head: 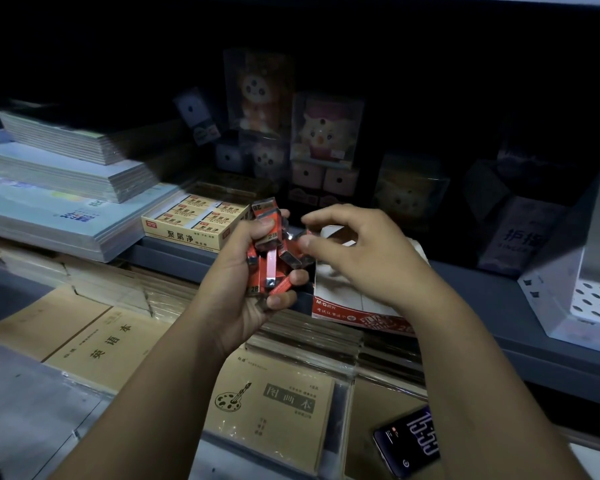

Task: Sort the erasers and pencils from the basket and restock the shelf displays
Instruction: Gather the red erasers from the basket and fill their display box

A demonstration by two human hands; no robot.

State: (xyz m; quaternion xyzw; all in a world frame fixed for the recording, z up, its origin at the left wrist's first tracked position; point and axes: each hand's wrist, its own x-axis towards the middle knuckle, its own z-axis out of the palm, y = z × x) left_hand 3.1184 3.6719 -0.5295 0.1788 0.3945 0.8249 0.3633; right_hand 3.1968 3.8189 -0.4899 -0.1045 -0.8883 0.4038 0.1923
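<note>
**Erasers held at the shelf edge**

The left hand (246,296), palm up, gripped a loose bundle of red erasers (270,244). Its fingers curled round them from the right and its thumb pressed across the top. Several erasers bore the mark "2B", and they lay at mixed angles, some upright and some tilted.

The right hand (364,258) hovered just beside the bundle, palm down. Its thumb (307,242) and forefinger (314,220) were bent toward the bundle's right edge, with the other fingers loosely curled. The thumb tip touched or nearly touched one eraser; whether the hand pinched it could not be told.

Below the right hand an open red-and-white box (347,311) stood at the front of the grey shelf (499,299), its pale interior showing. To the left, on the same shelf, lay a yellow box (187,233) of wrapped erasers in rows. Stacked workbooks (59,171) lay further left.

Behind, in shadow, stood clear toy boxes (326,133) holding plush figures. On the level beneath lay brown exercise books (271,410) in plastic wrap. A phone (409,441) rested on them near the right forearm, its screen lit. A white perforated panel (593,299) stood at far right.
</note>
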